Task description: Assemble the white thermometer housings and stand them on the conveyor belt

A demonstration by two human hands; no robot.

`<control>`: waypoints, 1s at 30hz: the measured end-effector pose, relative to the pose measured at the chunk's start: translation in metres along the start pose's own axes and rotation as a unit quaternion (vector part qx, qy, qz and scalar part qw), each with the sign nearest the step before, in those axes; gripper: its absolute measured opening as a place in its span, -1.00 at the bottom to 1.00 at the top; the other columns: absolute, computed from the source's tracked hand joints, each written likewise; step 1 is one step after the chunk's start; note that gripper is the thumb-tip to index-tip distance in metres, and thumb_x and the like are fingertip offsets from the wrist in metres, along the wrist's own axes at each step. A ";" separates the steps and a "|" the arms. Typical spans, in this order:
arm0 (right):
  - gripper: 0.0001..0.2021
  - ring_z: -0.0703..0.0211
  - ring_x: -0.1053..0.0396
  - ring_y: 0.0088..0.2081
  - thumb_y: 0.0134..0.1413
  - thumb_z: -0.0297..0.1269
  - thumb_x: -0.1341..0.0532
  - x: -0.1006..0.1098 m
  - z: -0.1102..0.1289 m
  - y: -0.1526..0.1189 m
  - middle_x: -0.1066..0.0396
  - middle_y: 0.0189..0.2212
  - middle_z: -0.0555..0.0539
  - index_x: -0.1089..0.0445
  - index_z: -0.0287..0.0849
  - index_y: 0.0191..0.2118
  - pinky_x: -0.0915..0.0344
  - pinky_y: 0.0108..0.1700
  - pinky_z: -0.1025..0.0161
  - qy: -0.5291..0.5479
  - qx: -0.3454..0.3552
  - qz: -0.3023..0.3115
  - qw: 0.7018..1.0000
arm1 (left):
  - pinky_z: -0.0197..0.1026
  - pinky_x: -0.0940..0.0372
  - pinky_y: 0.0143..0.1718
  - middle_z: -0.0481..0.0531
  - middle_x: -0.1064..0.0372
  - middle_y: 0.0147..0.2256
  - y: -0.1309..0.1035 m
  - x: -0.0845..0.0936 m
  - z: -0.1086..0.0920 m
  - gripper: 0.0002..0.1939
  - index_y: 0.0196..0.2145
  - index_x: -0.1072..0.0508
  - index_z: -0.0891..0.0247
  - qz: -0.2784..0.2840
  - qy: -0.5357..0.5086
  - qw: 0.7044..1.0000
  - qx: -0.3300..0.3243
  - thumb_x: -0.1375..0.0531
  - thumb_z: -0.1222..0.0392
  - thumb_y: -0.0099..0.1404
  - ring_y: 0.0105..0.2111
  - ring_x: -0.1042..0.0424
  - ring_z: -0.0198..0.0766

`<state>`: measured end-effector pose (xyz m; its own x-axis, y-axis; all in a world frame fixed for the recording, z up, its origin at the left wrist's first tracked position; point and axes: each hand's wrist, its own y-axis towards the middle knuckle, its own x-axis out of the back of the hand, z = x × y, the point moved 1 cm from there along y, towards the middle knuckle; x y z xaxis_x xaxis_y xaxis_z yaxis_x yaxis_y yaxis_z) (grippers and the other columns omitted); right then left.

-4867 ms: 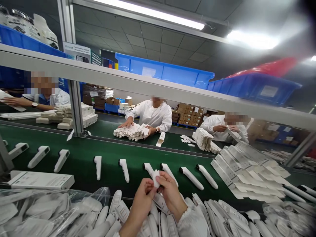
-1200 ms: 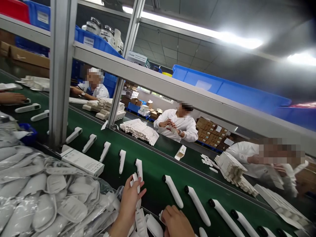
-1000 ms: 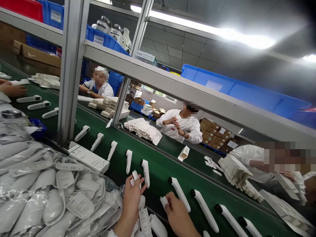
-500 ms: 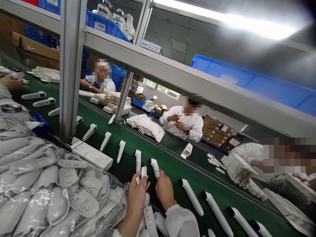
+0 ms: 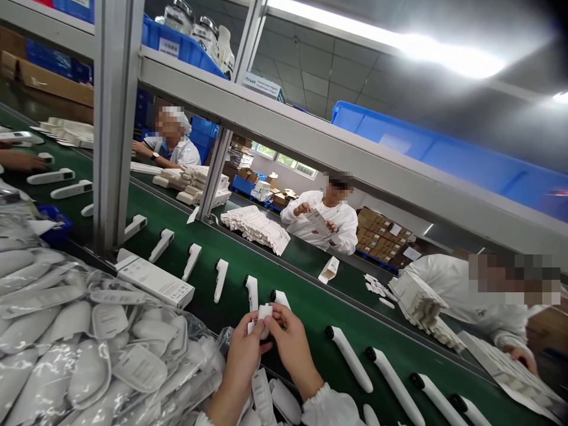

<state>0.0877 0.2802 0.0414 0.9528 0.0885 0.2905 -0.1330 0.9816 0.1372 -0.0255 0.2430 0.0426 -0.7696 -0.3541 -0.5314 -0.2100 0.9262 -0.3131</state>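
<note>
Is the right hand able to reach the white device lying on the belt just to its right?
Probably yes. The device lies on bare green belt close beside the right hand, nothing between; but both hands now hold a small white part.

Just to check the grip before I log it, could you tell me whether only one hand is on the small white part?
No, both the left hand and the right hand pinch the small white part.

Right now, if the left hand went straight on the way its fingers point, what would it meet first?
Probably the white thermometer lying on the green belt just beyond the left hand, which holds a small white part; depth is unclear.
</note>
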 end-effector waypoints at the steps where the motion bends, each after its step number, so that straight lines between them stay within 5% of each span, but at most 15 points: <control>1: -0.58 0.02 -0.48 -0.16 0.09 -0.10 -0.24 -0.005 0.000 0.003 -0.51 -0.20 -0.14 -0.41 -0.20 0.03 -0.40 -0.11 0.18 0.026 -0.007 0.006 1.000 | -0.14 -0.49 -0.35 0.14 -0.45 -0.19 0.000 0.000 0.000 -0.83 -0.19 -0.49 0.26 -0.002 0.007 1.000 0.005 -0.23 0.22 0.23 -0.22 -0.49 -0.13; 5: -0.63 0.05 -0.47 -0.27 0.04 -0.15 -0.23 -0.015 -0.009 0.019 -0.50 -0.33 -0.11 -0.43 -0.23 -0.05 -0.40 -0.23 0.19 0.073 -0.025 -0.037 0.996 | -0.16 -0.47 -0.31 0.19 -0.37 -0.02 0.002 0.001 -0.005 -0.78 -0.11 -0.42 0.24 -0.065 0.014 0.998 0.017 -0.16 0.29 0.26 -0.08 -0.43 -0.10; 9: -0.71 0.03 -0.47 -0.18 0.08 -0.31 -0.16 -0.020 -0.018 0.030 -0.51 -0.19 -0.15 -0.47 -0.20 -0.08 -0.37 -0.11 0.17 -0.091 -0.003 -0.015 0.996 | -0.24 -0.40 -0.40 0.20 -0.31 0.04 0.002 0.003 -0.007 -0.69 -0.05 -0.36 0.22 -0.098 0.002 0.995 -0.008 -0.17 0.20 0.23 -0.08 -0.42 -0.11; 15: -0.54 -0.13 -0.44 -0.06 0.23 -0.47 0.01 -0.028 -0.026 0.032 -0.50 -0.13 -0.30 -0.26 -0.33 0.22 -0.33 -0.10 0.10 -0.440 0.020 0.008 0.898 | -0.31 -0.14 -0.61 0.05 -0.34 -0.16 0.001 0.005 -0.001 -0.51 -0.04 -0.32 0.22 -0.073 -0.028 0.996 -0.036 -0.22 0.17 0.03 -0.52 -0.29 -0.40; 18: -0.57 -0.15 -0.42 -0.05 0.27 -0.48 0.03 -0.030 -0.031 0.038 -0.49 -0.11 -0.36 -0.27 -0.42 0.20 -0.31 -0.09 0.09 -0.508 0.024 0.004 0.861 | -0.35 -0.01 -0.63 -0.11 -0.26 -0.35 0.000 0.003 -0.001 -0.47 -0.05 -0.32 0.19 -0.060 -0.030 0.998 -0.018 -0.24 0.19 -0.04 -0.59 -0.18 -0.46; 21: -0.57 -0.14 -0.42 -0.05 0.31 -0.44 0.04 -0.025 -0.031 0.039 -0.50 -0.13 -0.36 -0.24 -0.43 0.23 -0.31 -0.11 0.11 -0.517 0.016 0.002 0.856 | -0.37 0.07 -0.65 -0.18 -0.17 -0.45 -0.003 0.000 -0.003 -0.47 -0.09 -0.31 0.19 -0.040 -0.035 0.999 -0.010 -0.27 0.19 -0.08 -0.61 -0.11 -0.47; 25: -0.60 -0.08 -0.39 0.00 0.38 -0.24 0.02 0.013 -0.028 0.026 -0.47 -0.04 -0.29 -0.30 -0.26 0.20 -0.28 -0.01 0.11 -0.500 0.046 -0.014 0.864 | -0.36 0.09 -0.68 -0.14 -0.22 -0.41 -0.003 -0.002 -0.006 -0.56 -0.17 -0.34 0.22 -0.025 -0.049 0.998 -0.006 -0.24 0.15 -0.08 -0.63 -0.05 -0.49; 28: -0.59 -0.13 -0.31 0.09 0.36 -0.20 -0.01 0.063 -0.033 0.009 -0.36 0.11 -0.31 -0.28 -0.23 0.22 -0.26 0.03 0.06 -0.544 0.026 -0.080 0.835 | -0.36 0.07 -0.70 -0.06 -0.31 -0.31 -0.001 -0.002 -0.005 -0.60 -0.18 -0.36 0.22 -0.028 -0.038 0.999 -0.004 -0.21 0.12 -0.03 -0.62 -0.09 -0.49; 30: -0.60 -0.14 -0.36 0.04 0.35 -0.27 -0.01 0.091 -0.041 0.000 -0.38 0.07 -0.35 -0.28 -0.27 0.21 -0.29 -0.04 0.07 -0.569 -0.019 -0.073 0.819 | -0.35 0.05 -0.70 -0.03 -0.34 -0.28 0.001 -0.002 -0.005 -0.62 -0.18 -0.36 0.23 -0.029 -0.023 0.999 -0.005 -0.20 0.13 -0.02 -0.62 -0.12 -0.47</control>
<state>0.1853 0.2948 0.0285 0.0835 -0.2241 0.9710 -0.0118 0.9741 0.2258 -0.0265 0.2450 0.0472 -0.7269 -0.4129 -0.5487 -0.2594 0.9050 -0.3373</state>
